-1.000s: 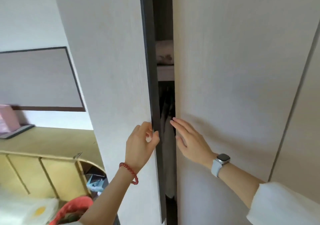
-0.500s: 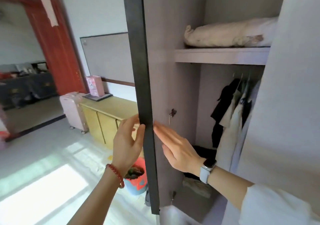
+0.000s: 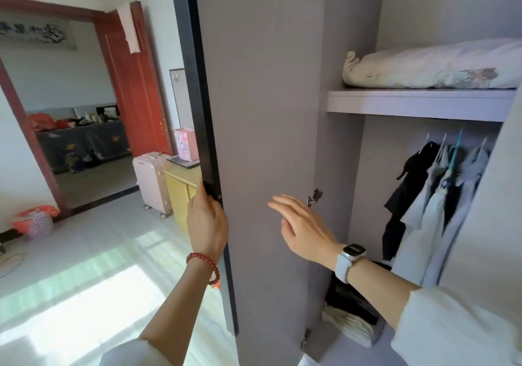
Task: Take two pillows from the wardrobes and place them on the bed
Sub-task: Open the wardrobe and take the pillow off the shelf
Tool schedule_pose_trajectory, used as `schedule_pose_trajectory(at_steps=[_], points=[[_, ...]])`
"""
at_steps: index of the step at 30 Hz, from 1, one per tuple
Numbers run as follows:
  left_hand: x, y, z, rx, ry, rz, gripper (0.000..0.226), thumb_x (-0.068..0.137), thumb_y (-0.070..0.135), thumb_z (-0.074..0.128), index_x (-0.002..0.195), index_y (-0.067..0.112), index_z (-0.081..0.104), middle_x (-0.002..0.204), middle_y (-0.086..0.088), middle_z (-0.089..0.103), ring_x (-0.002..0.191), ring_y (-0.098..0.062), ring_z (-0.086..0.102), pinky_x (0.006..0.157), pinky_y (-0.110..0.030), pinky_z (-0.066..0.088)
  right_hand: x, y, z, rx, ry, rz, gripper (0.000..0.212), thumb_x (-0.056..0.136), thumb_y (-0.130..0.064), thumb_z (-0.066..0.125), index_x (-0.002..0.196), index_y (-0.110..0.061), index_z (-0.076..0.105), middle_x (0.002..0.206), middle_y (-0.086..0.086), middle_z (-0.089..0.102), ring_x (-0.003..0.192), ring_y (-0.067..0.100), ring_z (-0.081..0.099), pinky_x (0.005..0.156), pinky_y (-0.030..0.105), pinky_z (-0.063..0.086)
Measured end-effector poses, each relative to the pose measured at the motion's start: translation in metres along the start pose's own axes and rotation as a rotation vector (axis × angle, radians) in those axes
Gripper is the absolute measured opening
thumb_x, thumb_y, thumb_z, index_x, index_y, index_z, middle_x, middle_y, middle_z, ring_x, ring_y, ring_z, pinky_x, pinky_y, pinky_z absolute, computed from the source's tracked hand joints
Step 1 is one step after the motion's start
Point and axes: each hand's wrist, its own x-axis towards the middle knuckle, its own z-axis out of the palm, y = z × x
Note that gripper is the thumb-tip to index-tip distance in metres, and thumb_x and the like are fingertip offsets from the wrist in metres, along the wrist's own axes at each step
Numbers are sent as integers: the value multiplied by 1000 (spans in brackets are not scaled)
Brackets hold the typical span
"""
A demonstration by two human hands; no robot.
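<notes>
Here, the wardrobe is standing open, its left door swung wide toward the room, so the first step of the task is looking done. No bed is showing anywhere in the head view, and both pillows are remaining to be carried. Only one pillow is showing: it is lying untouched on the upper shelf, spread along the front edge from the shelf's left end toward its right. Hanging clothes are filling the space beneath the shelf, with folded items sitting at the wardrobe floor's front edge. The left hand, a red bracelet at its wrist, is gripping the dark outer edge of the door. The right hand, a watch on its wrist, is hovering with fingers spread and holding nothing, close to the door's inner face and well below the pillow. Reaching up for that pillow is likely coming next.
</notes>
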Motion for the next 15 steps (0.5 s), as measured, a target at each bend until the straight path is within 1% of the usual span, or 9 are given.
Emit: schedule_pose_trajectory(at_steps=[1,2,3,4,6,8,11,13,15], points=[[-5,2,5,51,42,4,46,87,-3,34,132,8,37,111,-22,58,106,-42,50,87,-53,44,-3,7,-6,-12,16,16,40,86,2,46,125,-4,52,133,13,51,128,26,43,104,33,33],[-13,4,11,142,105,29,54,85,-1,39,137,7,32,130,-22,49,121,-41,42,98,-55,37,-7,14,-12,-25,30,30,39,85,3,48,122,-4,54,130,14,54,125,27,46,101,33,35],[-22,9,17,238,164,91,58,81,3,42,138,5,31,141,-22,40,130,-39,33,103,-55,29,-10,22,-19,-40,45,43,37,84,4,49,119,-3,56,127,14,57,122,28,49,100,35,37],[-32,14,24,305,196,178,60,78,7,44,137,5,32,144,-22,35,134,-37,28,105,-54,23,-14,31,-27,-53,60,57,36,82,6,50,116,-1,58,123,16,59,119,30,52,98,38,41],[-50,25,44,334,161,366,58,75,10,45,132,9,37,142,-22,38,135,-32,25,107,-52,20,-22,49,-45,-83,77,103,34,80,9,52,111,1,61,118,18,61,114,33,55,95,45,46],[-59,38,70,306,46,457,54,74,8,49,128,11,42,137,-21,45,132,-33,32,104,-54,25,-33,67,-67,-161,84,160,33,79,9,52,110,0,62,115,18,62,112,33,56,93,45,48],[-59,65,114,184,-190,440,48,73,3,53,121,5,52,131,-20,51,122,-38,46,96,-54,35,-52,94,-106,-324,119,227,32,74,11,56,103,2,64,107,19,66,106,35,60,90,48,49],[-53,88,146,117,-309,449,43,77,3,53,120,5,53,127,-16,54,117,-35,50,95,-50,36,-64,112,-137,-455,132,290,31,72,10,58,102,2,65,105,20,67,108,37,58,94,52,46],[-48,114,181,61,-404,472,42,82,5,52,124,8,50,128,-11,52,117,-30,49,97,-45,34,-76,129,-169,-578,148,368,32,73,6,59,104,2,64,110,21,65,114,38,54,99,54,40]])
